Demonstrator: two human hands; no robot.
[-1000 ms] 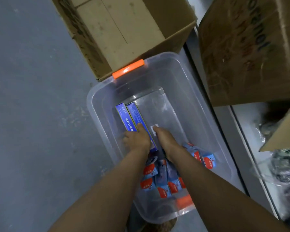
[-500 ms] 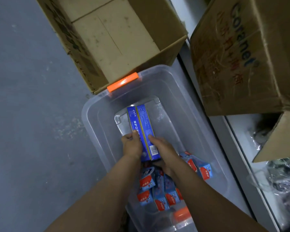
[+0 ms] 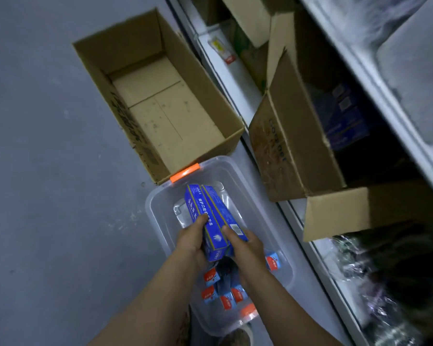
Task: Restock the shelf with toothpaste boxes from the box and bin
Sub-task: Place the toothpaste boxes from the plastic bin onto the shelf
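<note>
Left hand [image 3: 194,242] curled round left side of two blue toothpaste boxes [image 3: 211,221], thumb on top face. Right hand [image 3: 245,245] gripping right side of same pair, fingers underneath, thumb across top near barcode. Pair held side by side, tilted far end up, lifted above clear plastic bin [image 3: 158,221] with orange latches.

Left of bin: bare grey floor. Far of bin, touching its far rim: open cardboard box [image 3: 160,106], nothing visible inside. Near end of bin, under forearms: smaller red-and-blue cartons [image 3: 223,293], loose heap. Right: shelf unit [image 3: 235,78], lower tier crowded with tipped brown cartons [image 3: 293,146] and dark goods, blurred.

Step in hand, judged: carrying pair from bin to shelf. Advice: keep inward squeeze even so boxes stay flush and neither slips out; level pair before reaching right; clear bin rim first; pick shelf gap free of carton flaps; set down long edge first. Risk: thin card crushing under tight grip.
</note>
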